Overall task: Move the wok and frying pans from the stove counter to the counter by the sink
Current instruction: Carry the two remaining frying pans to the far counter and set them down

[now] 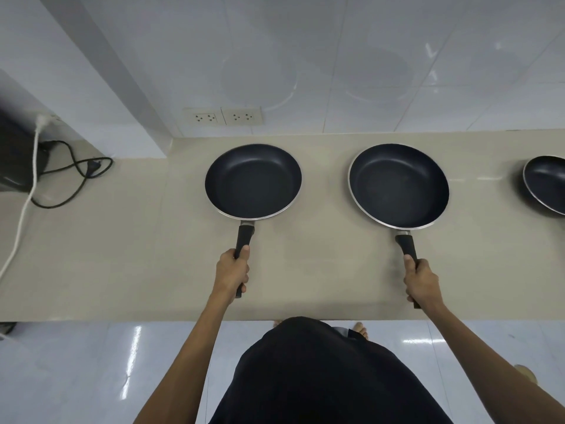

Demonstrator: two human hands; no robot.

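Two dark non-stick frying pans with black handles are over the beige counter (137,255). My left hand (233,270) grips the handle of the left frying pan (253,180). My right hand (423,281) grips the handle of the slightly larger right frying pan (399,186). Both pans are level, handles pointing toward me; I cannot tell whether they rest on the counter or hover just above it. A third dark pan (547,183) sits at the far right, cut off by the frame edge.
A black appliance (15,160) with a black cord (76,169) and a white cable (21,215) sits at the left end. Two wall sockets (224,117) are on the tiled wall behind. The counter's front edge runs just before my body, with glossy floor below.
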